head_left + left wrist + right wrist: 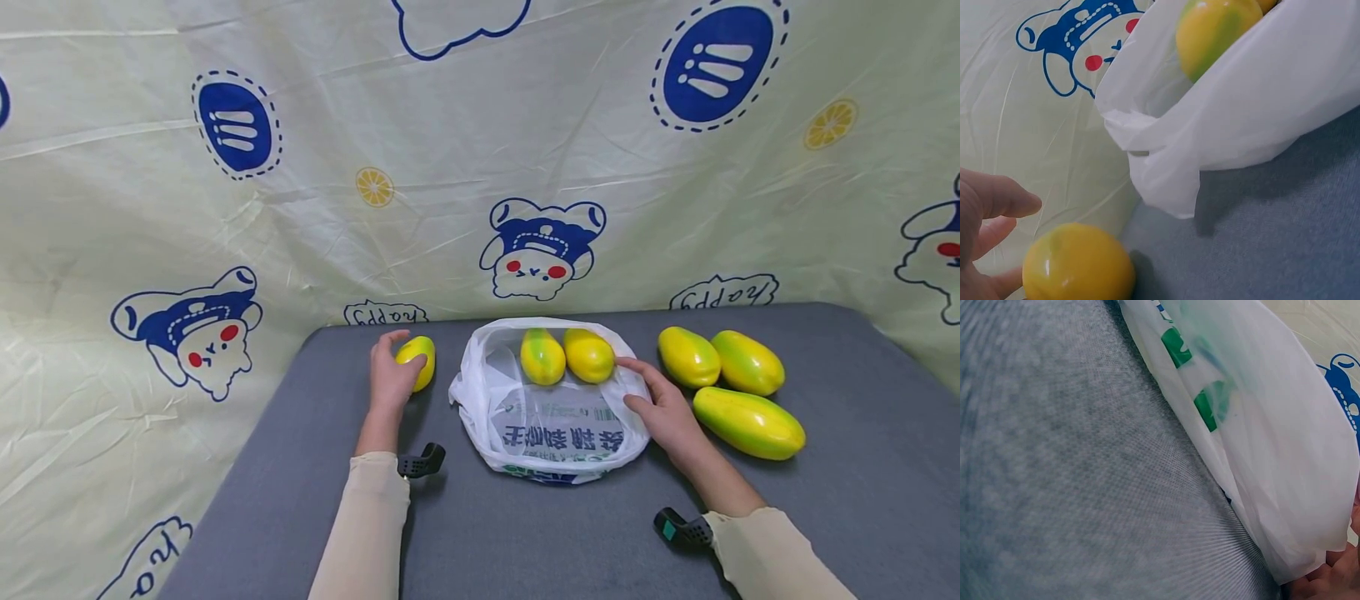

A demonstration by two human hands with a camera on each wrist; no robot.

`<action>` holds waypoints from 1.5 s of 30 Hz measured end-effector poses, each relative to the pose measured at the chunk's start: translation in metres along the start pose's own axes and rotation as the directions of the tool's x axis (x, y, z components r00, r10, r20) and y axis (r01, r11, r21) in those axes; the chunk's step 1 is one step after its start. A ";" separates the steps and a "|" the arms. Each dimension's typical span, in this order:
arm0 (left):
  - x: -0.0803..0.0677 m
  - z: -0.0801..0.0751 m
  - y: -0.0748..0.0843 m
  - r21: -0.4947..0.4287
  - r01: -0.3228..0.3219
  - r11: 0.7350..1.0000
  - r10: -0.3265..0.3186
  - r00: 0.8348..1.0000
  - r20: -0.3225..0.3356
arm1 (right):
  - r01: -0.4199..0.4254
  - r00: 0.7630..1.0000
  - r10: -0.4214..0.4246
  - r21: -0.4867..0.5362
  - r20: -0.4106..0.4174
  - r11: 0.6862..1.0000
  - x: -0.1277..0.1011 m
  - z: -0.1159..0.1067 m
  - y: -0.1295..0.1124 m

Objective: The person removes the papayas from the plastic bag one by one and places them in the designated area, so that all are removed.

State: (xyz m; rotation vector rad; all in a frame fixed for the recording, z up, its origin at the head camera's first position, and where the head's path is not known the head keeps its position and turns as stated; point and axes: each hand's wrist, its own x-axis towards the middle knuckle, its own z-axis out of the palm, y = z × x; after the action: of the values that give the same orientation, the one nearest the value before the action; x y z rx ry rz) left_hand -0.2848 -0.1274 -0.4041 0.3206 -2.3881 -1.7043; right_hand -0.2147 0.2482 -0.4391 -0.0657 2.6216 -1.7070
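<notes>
Resting on the grey desk [480, 533], a white plastic bag [551, 433] with green and blue print serves as the landmark, its mouth open toward the far edge. Against the bag's right side lies the right hand [663, 408], fingers pinching the thin plastic at the rim. Left of the bag, the left hand [390, 375] curls round a small yellow-green mango [417, 360]. Inside the bag's mouth sit two mangoes [566, 356], touching. Right of the bag lie three more mangoes [731, 383], close together. Behind the bag hangs a cartoon-printed cloth [450, 167].
</notes>
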 end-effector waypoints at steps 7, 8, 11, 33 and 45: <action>-0.004 0.004 0.007 0.073 -0.021 0.997 0.023 0.999 -0.036 | 0.003 1.000 -0.003 0.004 0.004 1.000 -0.001 0.000 0.000; -0.006 0.005 0.008 0.079 -0.021 0.997 0.025 0.999 -0.045 | 0.002 1.000 -0.002 0.004 0.005 1.000 -0.001 0.000 -0.001; -0.009 0.009 0.014 0.074 -0.056 0.996 0.060 0.997 -0.054 | 0.003 1.000 -0.003 0.003 0.007 1.000 -0.001 0.000 -0.001; -0.043 0.053 0.047 0.021 -0.402 0.915 0.387 0.894 0.224 | 0.005 1.000 -0.005 -0.018 0.009 1.000 0.000 0.000 -0.001; -0.047 0.070 0.033 0.112 -0.433 0.894 0.338 0.817 0.467 | -0.001 1.000 0.001 -0.020 0.012 1.000 -0.001 0.002 -0.004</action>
State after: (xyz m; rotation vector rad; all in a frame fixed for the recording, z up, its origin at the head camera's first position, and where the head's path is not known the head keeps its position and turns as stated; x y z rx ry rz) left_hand -0.2609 -0.0403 -0.3965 -0.5596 -2.6994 -1.4412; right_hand -0.2134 0.2451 -0.4366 -0.0738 2.6298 -1.6755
